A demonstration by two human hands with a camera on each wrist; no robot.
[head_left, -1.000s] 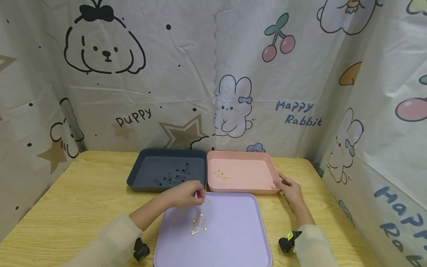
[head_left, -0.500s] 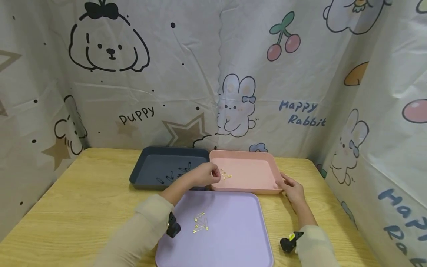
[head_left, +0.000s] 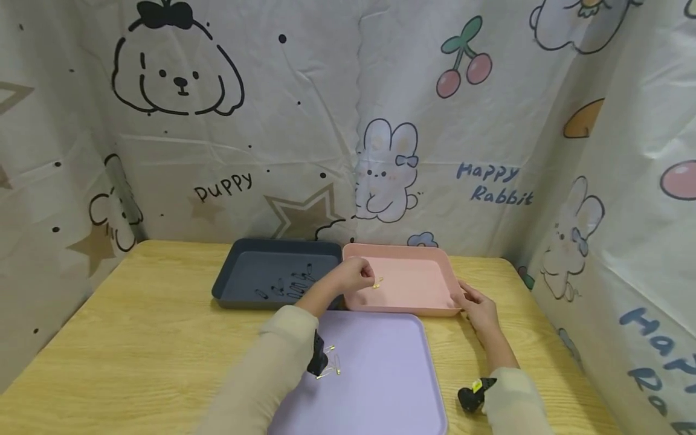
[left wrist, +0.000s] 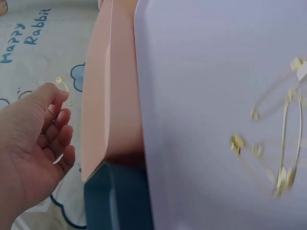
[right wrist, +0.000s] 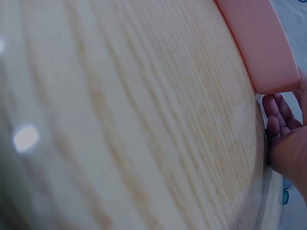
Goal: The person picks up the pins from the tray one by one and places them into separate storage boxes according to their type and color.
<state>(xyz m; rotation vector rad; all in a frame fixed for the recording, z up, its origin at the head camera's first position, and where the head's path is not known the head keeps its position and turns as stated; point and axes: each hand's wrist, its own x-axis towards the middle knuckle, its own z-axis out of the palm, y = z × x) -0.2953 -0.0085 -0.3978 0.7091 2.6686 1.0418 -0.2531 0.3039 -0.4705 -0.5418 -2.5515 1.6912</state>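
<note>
My left hand [head_left: 353, 275] is over the left part of the pink tray [head_left: 421, 275]. In the left wrist view its thumb and forefinger pinch a gold safety pin [left wrist: 63, 85], the other fingers loosely curled. Gold safety pins [head_left: 377, 285] lie in the pink tray just past the fingertips, partly hidden by the hand. My right hand [head_left: 480, 311] holds the pink tray at its front right corner, thumb over the rim and fingers outside. Several more gold safety pins [left wrist: 288, 143] lie on the lilac tray [head_left: 388, 380], partly behind the left wrist's camera in the head view.
A dark grey tray [head_left: 244, 270] stands left of the pink one, with several black safety pins [head_left: 296, 288] in it. All three trays sit close together on a wooden table [head_left: 163, 320]. A printed cloth [head_left: 304, 121] hangs behind and at the sides.
My left hand has moved from the back of the lilac tray rightward and away from me, over the pink tray. A lone pin there has left the lilac tray. The right hand stays.
</note>
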